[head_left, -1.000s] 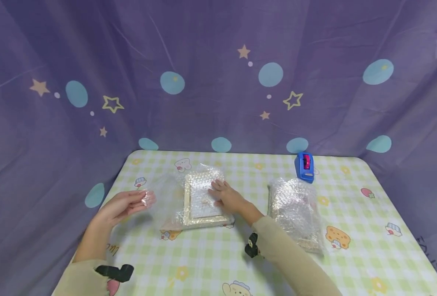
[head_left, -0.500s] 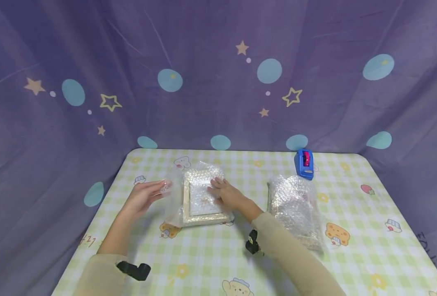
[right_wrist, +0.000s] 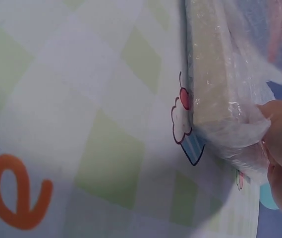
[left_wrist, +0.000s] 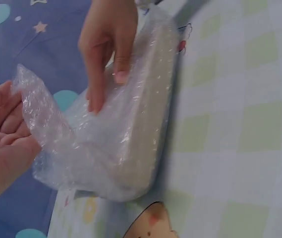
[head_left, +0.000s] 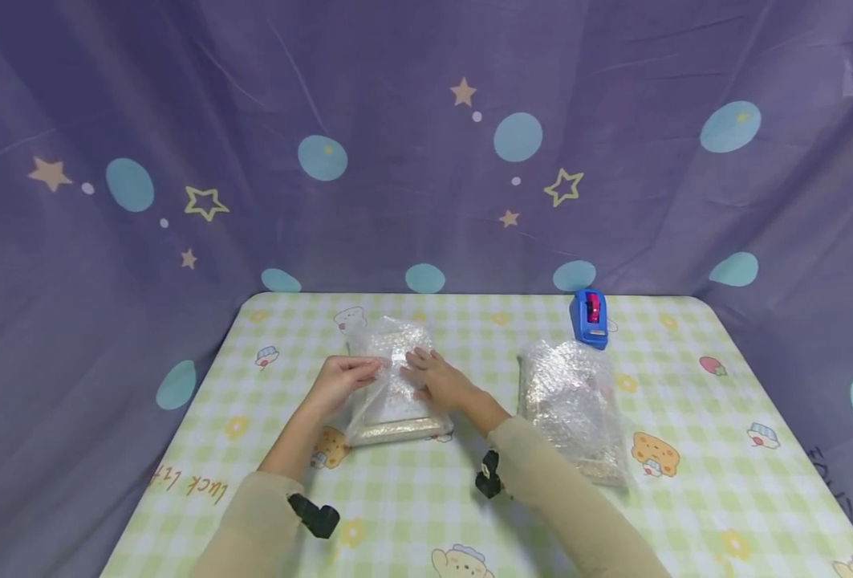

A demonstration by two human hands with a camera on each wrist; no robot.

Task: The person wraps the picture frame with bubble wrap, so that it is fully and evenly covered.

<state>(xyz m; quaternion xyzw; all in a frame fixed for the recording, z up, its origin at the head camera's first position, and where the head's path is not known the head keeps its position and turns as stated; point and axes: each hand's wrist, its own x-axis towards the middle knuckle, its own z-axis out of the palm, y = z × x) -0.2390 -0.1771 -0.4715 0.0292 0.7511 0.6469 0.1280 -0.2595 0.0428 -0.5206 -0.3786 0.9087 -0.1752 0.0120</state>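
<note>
A light wooden picture frame (head_left: pixel 397 431) in clear bubble wrap (left_wrist: pixel 101 166) lies on the left half of the table. My left hand (head_left: pixel 341 380) pinches the edge of a loose bubble wrap flap (left_wrist: pixel 41 111) between thumb and fingers and holds it folded up over the frame's left side. Fingers nearly straight, my right hand (head_left: pixel 442 384) rests on top of the wrapped frame at its right side. Through the wrap, the frame's pale side (right_wrist: pixel 212 64) shows in the right wrist view, with the right thumb area close against the plastic.
A second bubble-wrapped frame (head_left: pixel 574 409) lies to the right of my right forearm. Behind it stands a blue tape dispenser (head_left: pixel 589 319) with a red core. The green checked tablecloth (head_left: pixel 397 506) ends at a purple curtain (head_left: pixel 412 160) behind.
My left hand has moved right and carried the bubble wrap flap from beside the frame to over it. The right hand has stayed on the frame. The second wrapped frame has not moved.
</note>
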